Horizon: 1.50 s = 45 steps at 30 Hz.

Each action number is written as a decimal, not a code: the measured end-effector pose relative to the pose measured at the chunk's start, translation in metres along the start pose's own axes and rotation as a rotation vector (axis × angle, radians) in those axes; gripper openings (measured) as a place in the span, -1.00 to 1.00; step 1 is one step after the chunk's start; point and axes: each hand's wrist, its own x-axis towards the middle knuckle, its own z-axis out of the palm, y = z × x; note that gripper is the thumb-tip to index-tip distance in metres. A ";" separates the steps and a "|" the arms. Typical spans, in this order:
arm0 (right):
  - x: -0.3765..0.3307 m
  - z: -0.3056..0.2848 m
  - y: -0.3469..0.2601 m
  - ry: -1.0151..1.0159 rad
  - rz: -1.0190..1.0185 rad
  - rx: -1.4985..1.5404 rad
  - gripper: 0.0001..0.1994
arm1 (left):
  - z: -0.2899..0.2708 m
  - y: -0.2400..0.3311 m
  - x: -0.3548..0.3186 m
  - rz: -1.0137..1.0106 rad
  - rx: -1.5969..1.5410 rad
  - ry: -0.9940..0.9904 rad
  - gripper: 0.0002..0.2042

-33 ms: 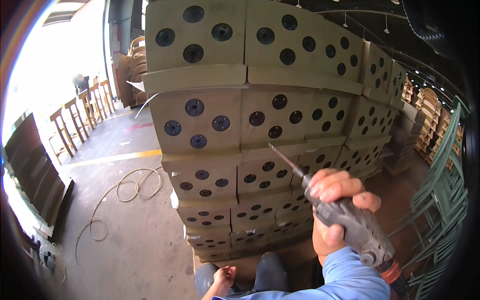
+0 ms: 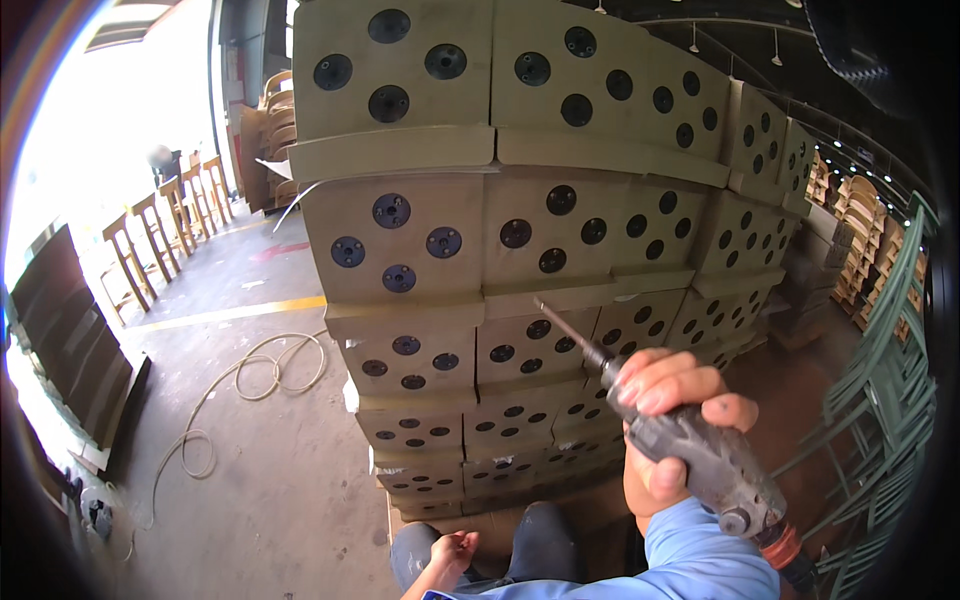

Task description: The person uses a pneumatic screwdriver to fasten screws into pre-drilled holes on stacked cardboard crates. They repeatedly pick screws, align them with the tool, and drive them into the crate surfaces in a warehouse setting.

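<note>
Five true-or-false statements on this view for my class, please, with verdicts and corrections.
1. The right hand grips a power tool. True.
2. Both hands hold the tool. False: the left hand is by the knees.
3. Round black discs dot the brown stack. True.
4. A hose lies on the floor left of the stack. True.
5. Green frames are left of the stack. False: the green frames are on the right.

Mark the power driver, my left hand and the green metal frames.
Power driver (image 2: 728, 468): head view, grey body.
Left hand (image 2: 453, 550): head view, middle of the hand.
Green metal frames (image 2: 882, 375): head view, mid-stack bars.
</note>
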 end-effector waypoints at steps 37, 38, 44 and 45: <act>-0.084 0.014 -0.033 -0.046 0.200 0.268 -0.51 | 0.118 0.022 -0.086 0.209 0.336 -0.521 -0.85; -0.086 0.012 -0.034 -0.039 0.207 0.266 -0.51 | 0.129 0.028 -0.099 0.261 0.329 -0.556 -0.83; -0.088 0.010 -0.033 -0.007 0.221 0.282 -0.51 | 0.185 0.088 -0.191 0.610 0.470 -0.816 -0.87; -0.088 0.011 -0.035 0.004 0.227 0.288 -0.52 | 0.189 0.095 -0.205 0.630 0.480 -0.845 -0.84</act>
